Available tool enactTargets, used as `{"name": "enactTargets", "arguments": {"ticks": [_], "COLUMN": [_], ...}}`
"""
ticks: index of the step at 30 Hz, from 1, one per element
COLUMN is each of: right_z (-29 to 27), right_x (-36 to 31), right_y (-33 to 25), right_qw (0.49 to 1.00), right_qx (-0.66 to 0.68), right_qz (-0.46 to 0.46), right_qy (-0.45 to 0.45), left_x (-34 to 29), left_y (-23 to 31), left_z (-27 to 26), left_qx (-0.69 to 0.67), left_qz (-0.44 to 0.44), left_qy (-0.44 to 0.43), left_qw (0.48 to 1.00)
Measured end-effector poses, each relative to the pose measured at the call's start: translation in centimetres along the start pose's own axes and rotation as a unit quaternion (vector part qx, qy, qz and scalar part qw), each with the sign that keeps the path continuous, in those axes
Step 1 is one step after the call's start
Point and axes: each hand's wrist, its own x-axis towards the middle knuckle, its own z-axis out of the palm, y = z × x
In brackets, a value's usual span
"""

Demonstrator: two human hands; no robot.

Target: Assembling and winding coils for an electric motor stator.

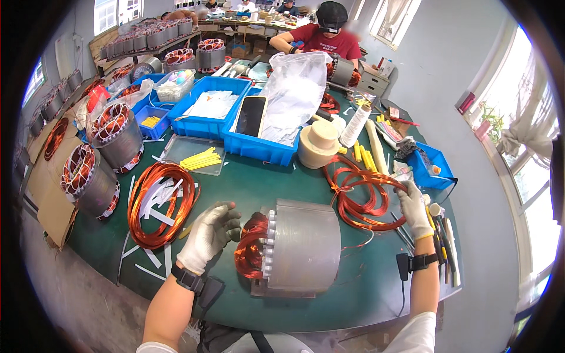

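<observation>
A grey motor stator [306, 247] lies on its side in front of me on the green table. Orange-red copper windings [252, 247] bulge from its left end, beside white slot liners. My left hand [209, 234], in a white glove, is open just left of these windings, fingers stretched toward them and holding nothing. To the right of the stator, my gloved right hand [414, 210] grips the right edge of a loose copper wire coil [359, 203]; its fingertips are partly hidden. Another copper wire coil [136, 206] lies left of my left hand, with white paper strips [162, 200] on it.
Blue bins [259, 148] stand behind the stator, one holding a phone [252, 116]. Nearby are a cream round block [318, 145], a white thread cone [356, 125] and yellow tubes [201, 159]. Wound stators [91, 182] stand at left. A person in red [329, 41] works across the table.
</observation>
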Motion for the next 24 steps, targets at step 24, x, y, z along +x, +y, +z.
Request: {"name": "enactTargets", "arguments": {"ticks": [24], "right_z": [3.0], "right_x": [4.3], "right_y": [6.9], "right_qw": [0.978], "right_qx": [-0.208], "right_qz": [0.015], "right_qy": [0.029], "left_x": [0.4], "left_y": [-0.3], "left_z": [-0.5], "left_qx": [-0.025], "left_qz": [-0.001], "left_qy": [-0.011], "left_qw": [1.0]}}
